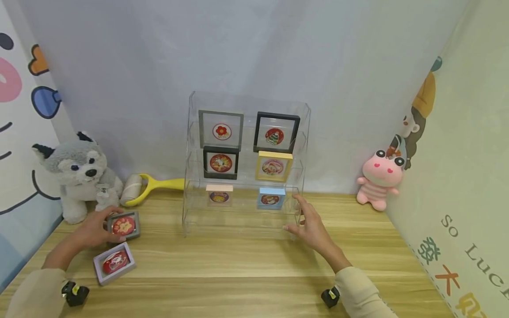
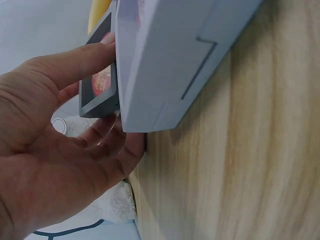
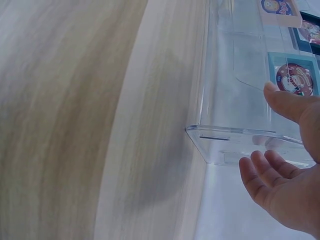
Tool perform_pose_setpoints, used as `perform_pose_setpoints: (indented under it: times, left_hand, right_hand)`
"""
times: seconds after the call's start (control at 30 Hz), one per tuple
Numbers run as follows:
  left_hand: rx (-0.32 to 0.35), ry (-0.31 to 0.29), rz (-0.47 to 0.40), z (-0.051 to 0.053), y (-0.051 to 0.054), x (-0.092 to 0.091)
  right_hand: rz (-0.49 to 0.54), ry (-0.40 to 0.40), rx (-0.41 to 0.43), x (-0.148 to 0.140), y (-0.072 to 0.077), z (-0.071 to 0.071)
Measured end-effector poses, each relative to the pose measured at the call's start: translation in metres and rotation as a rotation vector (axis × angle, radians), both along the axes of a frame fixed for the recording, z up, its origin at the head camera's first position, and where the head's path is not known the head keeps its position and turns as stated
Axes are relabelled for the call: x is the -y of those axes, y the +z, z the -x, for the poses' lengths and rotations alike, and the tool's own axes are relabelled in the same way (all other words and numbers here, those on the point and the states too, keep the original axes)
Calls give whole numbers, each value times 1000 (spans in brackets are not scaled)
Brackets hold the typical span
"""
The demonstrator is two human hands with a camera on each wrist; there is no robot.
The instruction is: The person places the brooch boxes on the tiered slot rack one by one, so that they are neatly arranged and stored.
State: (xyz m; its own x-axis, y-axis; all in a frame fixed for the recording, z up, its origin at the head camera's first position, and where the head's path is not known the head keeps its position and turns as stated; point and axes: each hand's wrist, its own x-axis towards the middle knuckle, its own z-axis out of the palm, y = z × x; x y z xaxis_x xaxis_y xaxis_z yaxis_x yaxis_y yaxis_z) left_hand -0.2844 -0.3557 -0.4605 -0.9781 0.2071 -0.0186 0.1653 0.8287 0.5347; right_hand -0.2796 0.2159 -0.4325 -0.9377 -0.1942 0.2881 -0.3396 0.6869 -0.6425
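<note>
My left hand (image 1: 95, 227) holds a small grey display frame (image 1: 135, 226) with a red badge inside, its thumb along the near edge and fingers at the far side. Just in front of it lies a lilac frame (image 1: 99, 270) with another red badge; in the left wrist view this lilac frame (image 2: 165, 60) covers part of the grey one. At the right end of a clear tiered rack (image 1: 246, 218), my right hand (image 1: 314, 226) has its thumb and fingers spread around the side panel. Whether it touches the panel I cannot tell. A blue frame (image 3: 272, 70) stands close to that thumb.
On the rack's tiers stand several frames, among them a yellow one (image 1: 290, 167) and a pink one (image 1: 219, 188). A lint roller with a yellow handle (image 1: 169, 183) lies left of the rack. A plush husky (image 1: 81, 168) and a pink plush toy (image 1: 377, 179) sit at either side.
</note>
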Motion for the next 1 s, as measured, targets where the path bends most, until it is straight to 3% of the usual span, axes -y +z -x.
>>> perform_pose_setpoints:
  times: [0.43,0.6,0.83,1.0]
  left_hand:
    - [-125,-16,-142,-5,-2,-3]
    - [-183,2,-124,-3,2,-7]
    - [-276,1,-101,-7,11,-21]
    - [-311,-9,-123,-12,27,-36]
  right_hand:
    - [3,1,12,0,0,-2]
    - [6,1,16,0,1,-2]
    - [-1,2,4,0,1,-2]
    - [-2,0,-3,0,1,-1]
